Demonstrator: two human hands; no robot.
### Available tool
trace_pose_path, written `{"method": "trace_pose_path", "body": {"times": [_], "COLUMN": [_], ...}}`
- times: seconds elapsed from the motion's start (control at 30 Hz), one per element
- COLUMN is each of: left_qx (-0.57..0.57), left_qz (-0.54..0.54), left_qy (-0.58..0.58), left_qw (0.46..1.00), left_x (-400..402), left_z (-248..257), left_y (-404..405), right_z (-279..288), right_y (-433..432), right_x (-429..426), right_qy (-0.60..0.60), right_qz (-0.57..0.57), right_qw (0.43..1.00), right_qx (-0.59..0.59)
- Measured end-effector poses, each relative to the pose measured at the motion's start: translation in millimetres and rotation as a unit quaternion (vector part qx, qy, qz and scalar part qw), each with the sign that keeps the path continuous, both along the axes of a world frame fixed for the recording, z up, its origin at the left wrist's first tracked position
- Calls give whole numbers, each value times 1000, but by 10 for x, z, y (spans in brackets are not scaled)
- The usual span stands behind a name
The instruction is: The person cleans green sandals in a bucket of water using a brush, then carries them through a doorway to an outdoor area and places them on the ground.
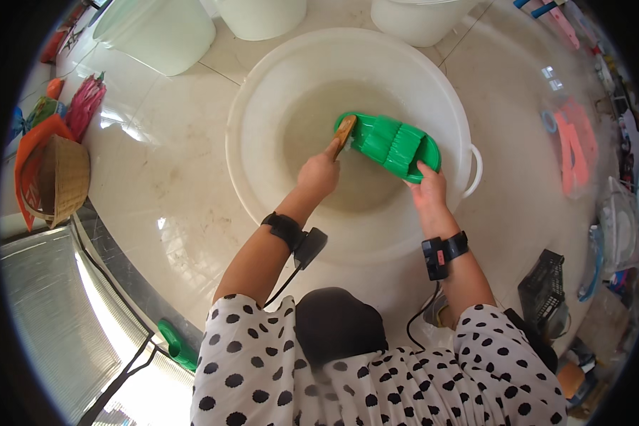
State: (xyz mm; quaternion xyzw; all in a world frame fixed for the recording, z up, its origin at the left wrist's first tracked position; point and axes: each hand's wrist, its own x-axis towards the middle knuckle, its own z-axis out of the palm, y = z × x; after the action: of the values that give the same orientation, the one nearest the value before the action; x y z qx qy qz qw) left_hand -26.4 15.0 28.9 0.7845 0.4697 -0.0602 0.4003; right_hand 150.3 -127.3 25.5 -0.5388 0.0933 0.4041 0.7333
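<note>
A green rubber slide sandal [386, 144] is tilted above the water in a large white plastic basin [255, 96]. At its open toe, my right hand [430, 186] grips the sandal, thumb inside the opening and fingers beneath. My left hand [319, 173] is closed around a wooden-backed brush [345, 134], whose head rests at the sandal's heel end; the bristles are mostly hidden. Cloudy water [319, 112] covers the basin's bottom.
White buckets [160, 37] stand beyond the basin. A wicker basket [72, 175] is at the left, another green slipper [175, 346] at the lower left. A black plastic crate [543, 287] and bagged goods [575, 149] lie to the right. Cables run from both wrist straps.
</note>
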Motion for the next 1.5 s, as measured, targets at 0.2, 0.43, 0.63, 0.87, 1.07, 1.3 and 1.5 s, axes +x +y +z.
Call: {"method": "trace_pose_path", "body": {"times": [0.2, 0.43, 0.63, 0.87, 1.07, 1.3, 1.5], "left_qx": [35, 64, 10, 51, 30, 60, 45], "left_qz": [-47, 106, 84, -8, 70, -53, -32], "left_qy": [37, 53, -200, 59, -87, -49, -27], "left_qw": [998, 991, 976, 997, 993, 996, 998], "left_x": [36, -163, 247, 286, -11, 64, -3], "left_z": [-22, -291, -335, -195, -425, -49, 139], "left_y": [-43, 412, -116, 276, 434, 310, 474], "right_z": [89, 191, -26, 32, 95, 115, 139], "right_y": [85, 85, -43, 25, -57, -148, -170], "right_x": [-117, -49, -57, -229, -180, -143, -44], "right_qy": [-54, -127, -48, -30, -195, -354, -347], "right_qz": [-42, -73, -69, -44, -35, 79, 74], "right_qw": [998, 989, 996, 999, 980, 931, 933], "right_qx": [-15, 31, -23, 2, -19, -41, -59]}}
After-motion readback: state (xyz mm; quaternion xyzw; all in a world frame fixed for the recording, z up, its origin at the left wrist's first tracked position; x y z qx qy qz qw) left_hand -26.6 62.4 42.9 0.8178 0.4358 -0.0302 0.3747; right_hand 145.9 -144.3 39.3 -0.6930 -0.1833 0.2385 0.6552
